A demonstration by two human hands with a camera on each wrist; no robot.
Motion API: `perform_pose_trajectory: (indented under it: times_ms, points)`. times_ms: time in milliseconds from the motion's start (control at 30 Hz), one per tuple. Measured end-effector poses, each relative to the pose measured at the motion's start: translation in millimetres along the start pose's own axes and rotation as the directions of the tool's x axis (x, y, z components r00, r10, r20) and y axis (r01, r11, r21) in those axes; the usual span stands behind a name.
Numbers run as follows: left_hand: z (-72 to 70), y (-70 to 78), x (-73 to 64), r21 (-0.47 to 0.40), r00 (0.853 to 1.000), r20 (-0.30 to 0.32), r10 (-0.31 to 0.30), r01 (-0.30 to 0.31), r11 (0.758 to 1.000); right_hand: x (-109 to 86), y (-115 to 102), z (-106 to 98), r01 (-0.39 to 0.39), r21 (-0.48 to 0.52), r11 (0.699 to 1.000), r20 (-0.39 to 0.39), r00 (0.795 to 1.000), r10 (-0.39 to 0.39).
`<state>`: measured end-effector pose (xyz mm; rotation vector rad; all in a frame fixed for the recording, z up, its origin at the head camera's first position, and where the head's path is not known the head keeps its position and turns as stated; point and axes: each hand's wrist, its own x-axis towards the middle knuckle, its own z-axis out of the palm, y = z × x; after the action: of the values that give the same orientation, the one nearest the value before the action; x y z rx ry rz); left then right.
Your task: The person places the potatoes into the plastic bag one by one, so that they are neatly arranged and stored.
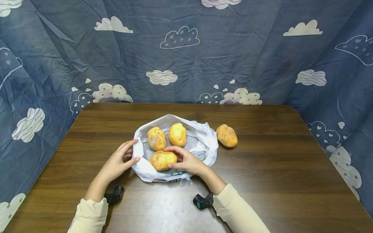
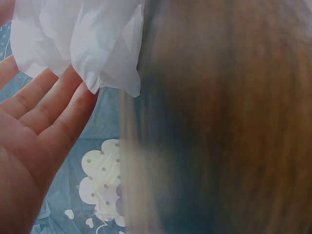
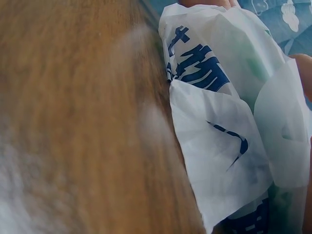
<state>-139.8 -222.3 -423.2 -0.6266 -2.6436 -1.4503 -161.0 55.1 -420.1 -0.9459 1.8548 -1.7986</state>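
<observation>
A white plastic bag (image 1: pixel 209 142) lies on the table with its mouth spread wide. My right hand (image 1: pixel 187 160) reaches over its front edge and grips a potato (image 1: pixel 162 160) between thumb and fingers, inside the mouth. Behind that one sit two more potatoes in the bag, one at the left (image 1: pixel 156 138) and one at the right (image 1: pixel 177 134). My left hand (image 1: pixel 118 163) touches the bag's left rim, index finger and thumb apart. In the left wrist view, its fairly straight fingers (image 2: pixel 63 109) meet the bag's thin plastic (image 2: pixel 105 48) from outside.
Another potato (image 1: pixel 227 136) lies on the brown wooden table (image 1: pixel 276 168), just right of the bag. A dark blue cloth (image 1: pixel 218 61) with cloud prints hangs behind the table and along its sides. Blue print shows on the bag's front (image 3: pixel 204 68).
</observation>
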Motion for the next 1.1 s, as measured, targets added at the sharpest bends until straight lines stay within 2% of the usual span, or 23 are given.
perform_pose_trajectory:
  times_ms: [200,633,800,900,1100]
  points:
    - [0.3,-0.5,-0.2,0.006,1.0,-0.002,0.004,-0.004,1.0,-0.4,1,0,0.008,-0.014,1.0,-0.005,1.0,-0.008]
    - [0.3,1.9,0.5,0.009,1.0,-0.002,-0.006,0.006,1.0,0.4,-5,2,0.067,0.021,0.998,-0.046,0.997,-0.066]
    - [-1.6,23.6,0.8,0.003,1.0,0.0,0.002,-0.002,1.0,-0.1,-7,1,0.103,0.004,0.995,-0.077,0.992,-0.102]
    - [-3.3,36.1,0.7,0.004,1.0,0.007,-0.014,0.014,1.0,0.3,-1,-2,0.122,-0.01,0.993,-0.098,0.988,-0.122]
    - [-0.3,4.8,0.6,-0.001,1.0,0.004,-0.014,0.014,1.0,-0.2,4,-7,0.137,-0.035,0.99,-0.141,0.98,-0.141]
